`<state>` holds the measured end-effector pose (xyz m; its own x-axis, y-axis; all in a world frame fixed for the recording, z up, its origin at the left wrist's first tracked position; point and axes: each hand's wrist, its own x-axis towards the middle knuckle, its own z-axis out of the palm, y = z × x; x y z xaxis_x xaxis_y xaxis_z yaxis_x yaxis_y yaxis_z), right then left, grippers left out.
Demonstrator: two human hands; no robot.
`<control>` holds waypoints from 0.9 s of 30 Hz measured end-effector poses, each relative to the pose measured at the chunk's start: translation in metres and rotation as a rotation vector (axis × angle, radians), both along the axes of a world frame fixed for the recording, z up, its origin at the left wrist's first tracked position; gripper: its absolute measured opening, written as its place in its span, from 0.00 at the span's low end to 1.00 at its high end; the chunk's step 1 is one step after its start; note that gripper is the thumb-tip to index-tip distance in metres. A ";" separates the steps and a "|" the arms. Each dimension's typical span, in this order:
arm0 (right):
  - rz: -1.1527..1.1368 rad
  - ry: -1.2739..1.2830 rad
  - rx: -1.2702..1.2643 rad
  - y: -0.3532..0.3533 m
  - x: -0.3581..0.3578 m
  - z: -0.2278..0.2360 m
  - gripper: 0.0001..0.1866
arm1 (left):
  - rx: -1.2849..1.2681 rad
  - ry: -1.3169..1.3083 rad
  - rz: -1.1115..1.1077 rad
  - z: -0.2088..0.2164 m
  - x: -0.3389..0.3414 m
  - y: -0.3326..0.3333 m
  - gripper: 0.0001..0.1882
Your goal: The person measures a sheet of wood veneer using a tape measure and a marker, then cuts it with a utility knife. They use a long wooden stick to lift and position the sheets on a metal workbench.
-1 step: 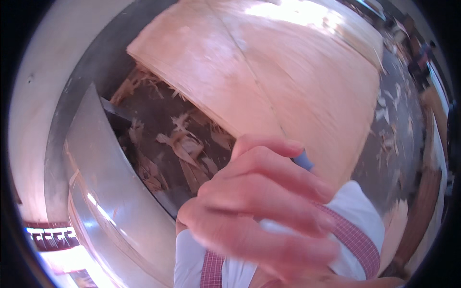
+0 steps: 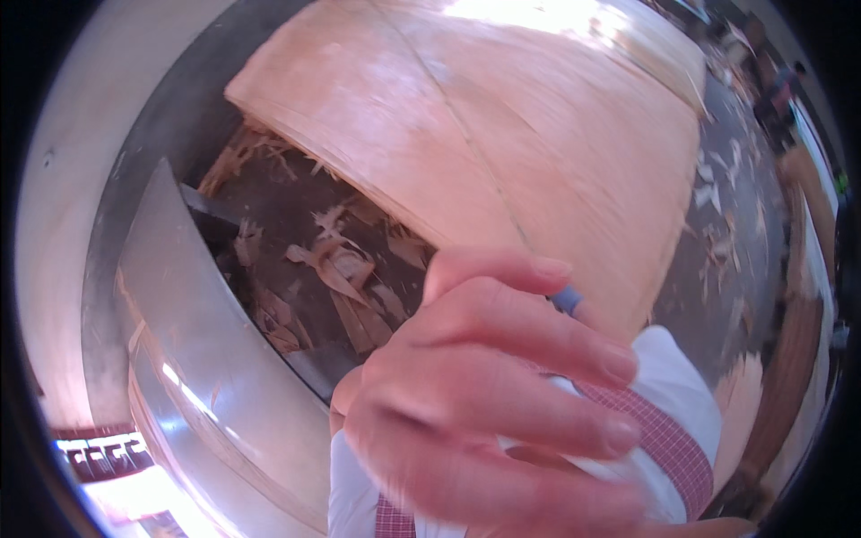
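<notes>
My left hand (image 2: 493, 386) is held up large and close in the middle of the lower part, its back toward me and partly blurred. Its fingers are bent, spread apart and point right, with nothing seen in them. Just beyond the uppermost finger shows a small blue thing (image 2: 565, 300); its kind and whether I touch it I cannot tell. Past the hand lies a broad stack of pale wood veneer sheets (image 2: 502, 117) with layered edges. A thin line (image 2: 471, 143) crosses its top toward the blue thing. My right hand cannot be made out.
A curved shiny metal panel (image 2: 197, 305) stands on the left. Torn veneer scraps (image 2: 345, 269) lie on the dark floor between it and the stack, and more strips (image 2: 731, 242) are scattered right. A brown plank-like piece (image 2: 789, 386) lines the far right.
The stack and floor have shifted slightly left in view. My left hand's fingers have spread a little more, and the lower ones have moved down.
</notes>
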<state>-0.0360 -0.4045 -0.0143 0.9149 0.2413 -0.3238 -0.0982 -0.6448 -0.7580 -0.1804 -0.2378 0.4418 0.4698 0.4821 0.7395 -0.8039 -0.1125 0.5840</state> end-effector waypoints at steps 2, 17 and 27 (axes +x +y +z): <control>0.252 -0.443 -0.107 -0.029 -0.039 -0.041 0.19 | 0.168 -0.041 -0.008 0.004 -0.037 -0.013 0.06; 0.340 0.023 -0.060 -0.137 -0.153 -0.047 0.25 | 0.387 -0.165 -0.132 -0.051 -0.047 -0.234 0.11; 0.310 0.181 0.385 -0.234 -0.128 0.012 0.17 | -0.063 1.479 0.029 -0.344 -0.044 -0.266 0.31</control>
